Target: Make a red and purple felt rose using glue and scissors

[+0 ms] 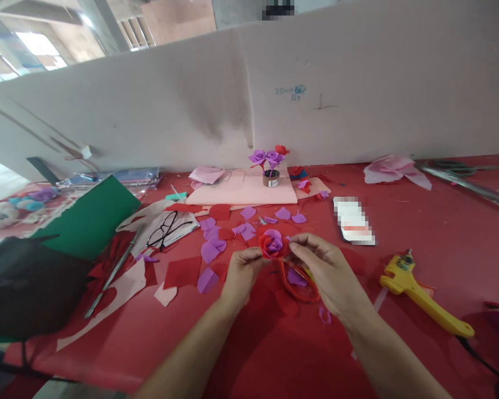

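Both hands meet over the red table [419, 221], holding a small felt rose [271, 244] with a purple centre and red outer petals. My left hand [243, 271] pinches the rose from the left side. My right hand [324, 269] pinches it from the right, fingers pressed on the red petals. Red-handled scissors [299, 288] lie on the table just under my right hand. Loose purple petals [211, 249] and red felt pieces [182, 272] are scattered to the left and behind the rose.
A yellow glue gun [424, 299] lies at the right with its cord trailing off. A small pot of finished roses [270, 166] stands on pink sheets [243, 191] at the back. Glasses [164, 230], a green sheet [89, 219] and a phone [353, 221] lie around.
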